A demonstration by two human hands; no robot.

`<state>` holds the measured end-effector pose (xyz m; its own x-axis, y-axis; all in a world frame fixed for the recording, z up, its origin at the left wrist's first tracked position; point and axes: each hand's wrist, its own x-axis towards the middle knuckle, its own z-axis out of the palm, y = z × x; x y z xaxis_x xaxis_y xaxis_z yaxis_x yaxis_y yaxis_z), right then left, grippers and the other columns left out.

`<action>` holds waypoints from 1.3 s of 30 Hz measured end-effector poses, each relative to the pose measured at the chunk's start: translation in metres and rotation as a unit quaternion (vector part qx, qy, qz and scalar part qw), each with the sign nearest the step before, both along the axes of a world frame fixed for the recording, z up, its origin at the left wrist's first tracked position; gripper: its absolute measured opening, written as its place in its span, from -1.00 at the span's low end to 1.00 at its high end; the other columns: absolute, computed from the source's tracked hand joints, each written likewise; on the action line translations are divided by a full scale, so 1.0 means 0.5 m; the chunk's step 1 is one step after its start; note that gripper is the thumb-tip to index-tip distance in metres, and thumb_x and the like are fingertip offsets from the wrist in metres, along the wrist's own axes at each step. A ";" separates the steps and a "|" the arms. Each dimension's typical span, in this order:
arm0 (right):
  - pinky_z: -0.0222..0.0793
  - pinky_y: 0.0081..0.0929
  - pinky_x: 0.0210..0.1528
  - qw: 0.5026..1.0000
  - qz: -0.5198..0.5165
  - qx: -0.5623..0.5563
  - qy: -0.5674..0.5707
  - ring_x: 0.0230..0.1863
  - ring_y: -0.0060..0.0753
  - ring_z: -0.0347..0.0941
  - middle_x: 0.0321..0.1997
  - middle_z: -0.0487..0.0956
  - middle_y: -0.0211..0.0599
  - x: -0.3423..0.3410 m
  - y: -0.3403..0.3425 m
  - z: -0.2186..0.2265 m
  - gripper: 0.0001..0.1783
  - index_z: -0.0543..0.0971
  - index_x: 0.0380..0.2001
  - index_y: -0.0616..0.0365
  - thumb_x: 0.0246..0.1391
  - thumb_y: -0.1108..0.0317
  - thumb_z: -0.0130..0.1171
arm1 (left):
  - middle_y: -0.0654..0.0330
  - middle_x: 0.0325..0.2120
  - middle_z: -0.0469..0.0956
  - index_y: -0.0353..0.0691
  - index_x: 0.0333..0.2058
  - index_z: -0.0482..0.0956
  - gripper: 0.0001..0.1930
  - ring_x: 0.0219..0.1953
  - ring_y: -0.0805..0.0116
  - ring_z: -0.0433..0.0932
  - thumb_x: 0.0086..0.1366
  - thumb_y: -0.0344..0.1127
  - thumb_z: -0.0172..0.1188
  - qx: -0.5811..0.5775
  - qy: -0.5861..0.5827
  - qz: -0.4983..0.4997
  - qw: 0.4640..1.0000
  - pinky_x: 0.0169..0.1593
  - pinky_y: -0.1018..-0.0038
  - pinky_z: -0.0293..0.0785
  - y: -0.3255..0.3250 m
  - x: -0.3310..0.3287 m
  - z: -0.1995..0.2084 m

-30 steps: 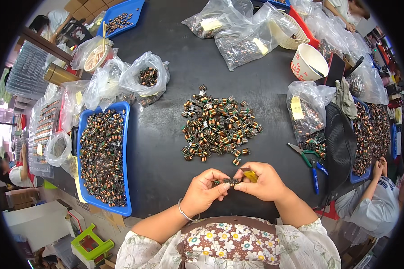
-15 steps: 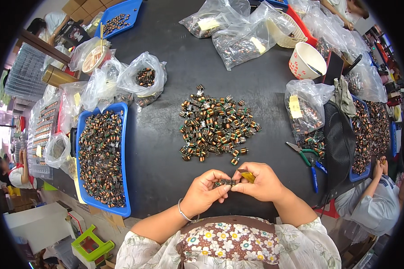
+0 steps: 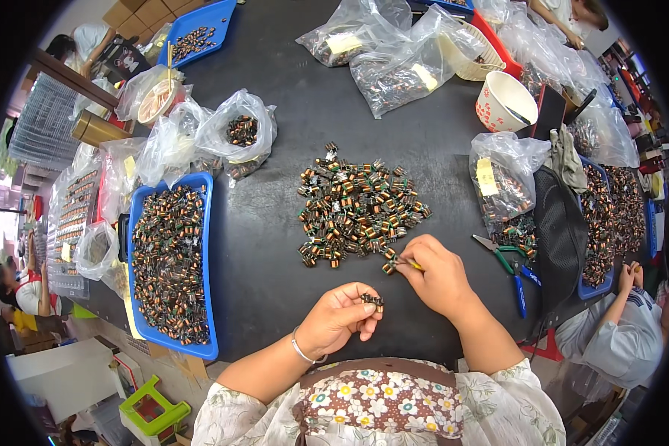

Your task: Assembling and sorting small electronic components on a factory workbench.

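Observation:
Copper-wound coil components [image 3: 360, 204] lie in a loose pile on the black table, straight ahead of me. Near my body, my left hand [image 3: 342, 312] is closed around a couple of these small coil parts [image 3: 373, 302], pinched between thumb and fingers. At the pile's near edge is my right hand [image 3: 432, 275], its fingertips at a coil part [image 3: 389, 266]; whether they grip it is unclear. A small yellow tool [image 3: 415, 264] is tucked in that hand, mostly covered by the fingers, so its kind does not show.
A blue tray [image 3: 211, 297] full of coils stands at left, with an open plastic bag of coils [image 3: 241, 141] beyond it. On the right lie green-handled pliers [image 3: 502, 256], a blue-handled tool [image 3: 521, 293] and a bag of parts [image 3: 507, 182]. A co-worker sits at far right.
My hands have come apart. The right one moved forward and up to the pile's near edge with the yellow tool; the left stays near my body, still holding coil parts.

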<state>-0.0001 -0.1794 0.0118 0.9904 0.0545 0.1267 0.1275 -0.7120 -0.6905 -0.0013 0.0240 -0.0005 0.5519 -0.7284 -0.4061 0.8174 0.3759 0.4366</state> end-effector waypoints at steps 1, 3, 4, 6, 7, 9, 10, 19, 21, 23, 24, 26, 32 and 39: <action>0.37 -0.45 -0.41 1.000 0.014 0.004 0.019 -0.43 -0.24 0.46 -0.42 0.48 -0.29 -0.002 0.001 0.000 -0.82 0.44 -0.50 0.20 -0.22 0.51 0.24 | 0.17 -0.46 0.47 -0.28 -0.35 0.40 -0.94 -0.52 0.46 0.43 0.20 -0.44 0.04 -0.004 0.005 -0.001 1.000 -0.50 0.55 0.37 0.000 0.001 -0.001; 0.37 -0.45 -0.41 0.999 0.020 0.012 0.027 -0.43 -0.24 0.46 -0.42 0.48 -0.28 -0.006 0.001 0.000 -0.82 0.43 -0.50 0.20 -0.22 0.51 0.24 | 0.17 -0.46 0.46 -0.28 -0.34 0.40 -0.93 -0.52 0.45 0.43 0.20 -0.44 0.04 -0.010 0.008 -0.001 1.000 -0.49 0.55 0.37 0.002 0.002 -0.004; 0.37 -0.45 -0.41 0.999 0.025 0.019 0.035 -0.42 -0.24 0.46 -0.41 0.48 -0.28 -0.007 0.001 0.000 -0.82 0.43 -0.51 0.20 -0.22 0.50 0.24 | 0.16 -0.46 0.46 -0.28 -0.33 0.40 -0.93 -0.51 0.44 0.43 0.20 -0.44 0.03 -0.017 0.012 -0.002 1.000 -0.49 0.55 0.37 0.002 0.002 -0.004; 0.37 -0.41 -0.41 0.999 0.036 0.015 0.038 -0.42 -0.21 0.46 -0.39 0.47 -0.30 -0.007 -0.001 0.000 -0.83 0.43 -0.51 0.17 -0.20 0.47 0.23 | 0.16 -0.45 0.46 -0.28 -0.33 0.39 -0.92 -0.50 0.44 0.43 0.20 -0.44 0.03 -0.021 0.007 0.007 1.000 -0.49 0.55 0.37 0.001 0.001 -0.001; 0.37 -0.36 -0.41 0.998 0.047 0.011 0.042 -0.42 -0.19 0.46 -0.37 0.47 -0.33 -0.007 -0.002 0.000 -0.84 0.44 -0.50 0.15 -0.19 0.43 0.23 | 0.16 -0.45 0.46 -0.28 -0.32 0.39 -0.92 -0.50 0.43 0.44 0.20 -0.44 0.02 -0.025 0.003 0.016 1.000 -0.49 0.55 0.37 0.000 0.000 0.002; 0.38 -0.43 -0.42 0.996 0.063 0.049 0.037 -0.43 -0.24 0.47 -0.39 0.48 -0.29 -0.007 -0.003 0.005 -0.83 0.44 -0.51 0.18 -0.22 0.48 0.24 | 0.16 -0.46 0.46 -0.28 -0.31 0.39 -0.91 -0.50 0.44 0.44 0.20 -0.44 0.02 -0.022 0.005 0.023 0.999 -0.51 0.58 0.37 0.000 0.003 0.007; 0.38 -0.49 -0.42 0.992 0.080 0.087 0.034 -0.44 -0.29 0.47 -0.40 0.50 -0.26 -0.007 -0.003 0.009 -0.81 0.44 -0.52 0.20 -0.25 0.54 0.26 | 0.16 -0.46 0.47 -0.28 -0.30 0.39 -0.90 -0.51 0.45 0.44 0.20 -0.44 0.02 -0.019 0.008 0.032 0.999 -0.52 0.60 0.36 0.000 0.004 0.010; 0.41 -0.53 -0.44 0.942 0.212 0.259 0.011 -0.44 -0.37 0.50 -0.42 0.54 -0.26 -0.018 0.018 0.027 -0.82 0.52 -0.47 0.23 -0.24 0.59 0.26 | 0.21 -0.47 0.50 -0.31 -0.30 0.45 -0.89 -0.56 0.62 0.41 0.18 -0.44 0.10 0.158 -0.101 -0.050 0.981 -0.59 0.74 0.29 0.002 0.001 0.015; 0.40 -0.51 -0.48 0.974 0.105 0.199 -0.004 -0.48 -0.38 0.49 -0.43 0.53 -0.23 -0.011 0.016 0.023 -0.84 0.53 -0.45 0.25 -0.21 0.59 0.24 | 0.21 -0.47 0.50 -0.31 -0.29 0.45 -0.88 -0.56 0.61 0.41 0.17 -0.46 0.10 0.161 -0.107 -0.032 0.981 -0.59 0.73 0.30 0.001 -0.001 0.015; 0.38 -0.48 -0.50 0.986 0.075 0.149 -0.014 -0.50 -0.36 0.48 -0.46 0.51 -0.26 -0.006 0.021 0.011 -0.81 0.54 -0.40 0.17 -0.20 0.52 0.24 | 0.21 -0.47 0.50 -0.32 -0.28 0.45 -0.87 -0.55 0.61 0.41 0.16 -0.48 0.10 0.161 -0.113 -0.016 0.980 -0.58 0.73 0.30 -0.001 -0.004 0.015; 0.39 -0.48 -0.48 0.995 0.074 0.074 0.002 -0.49 -0.34 0.48 -0.46 0.50 -0.29 -0.005 0.028 0.013 -0.77 0.54 -0.36 0.11 -0.20 0.47 0.25 | 0.20 -0.47 0.50 -0.32 -0.28 0.44 -0.87 -0.54 0.61 0.41 0.16 -0.50 0.11 0.178 -0.137 -0.008 0.974 -0.58 0.72 0.31 -0.001 -0.005 0.014; 0.40 -0.44 -0.44 0.997 0.076 -0.022 0.020 -0.44 -0.28 0.47 -0.44 0.45 -0.36 -0.008 0.045 0.009 -0.70 0.51 -0.31 -0.01 -0.23 0.38 0.26 | 0.20 -0.47 0.49 -0.32 -0.28 0.44 -0.86 -0.54 0.60 0.41 0.15 -0.52 0.11 0.194 -0.160 -0.002 0.968 -0.57 0.72 0.32 -0.002 -0.007 0.014; 0.39 -0.33 -0.42 0.994 0.076 -0.065 0.037 -0.43 -0.21 0.45 -0.44 0.44 -0.34 -0.011 0.038 0.017 -0.75 0.45 -0.42 0.07 -0.25 0.41 0.25 | 0.19 -0.45 0.49 -0.32 -0.29 0.44 -0.86 -0.52 0.59 0.42 0.14 -0.52 0.11 0.189 -0.168 0.016 0.967 -0.55 0.71 0.34 0.003 -0.009 0.012; 0.38 -0.35 -0.41 0.996 0.047 -0.042 0.057 -0.42 -0.21 0.47 -0.42 0.46 -0.32 -0.017 0.019 0.016 -0.75 0.45 -0.42 0.11 -0.25 0.42 0.25 | 0.19 -0.45 0.50 -0.32 -0.31 0.44 -0.87 -0.52 0.59 0.41 0.14 -0.50 0.13 0.195 -0.170 0.013 0.966 -0.54 0.70 0.34 0.005 -0.008 0.011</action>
<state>-0.0085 -0.1699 0.0196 0.9882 0.1529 0.0056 0.1208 -0.7570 -0.6421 -0.0053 0.0265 0.0048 0.7175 -0.5407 -0.4391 0.5949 0.1478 0.7901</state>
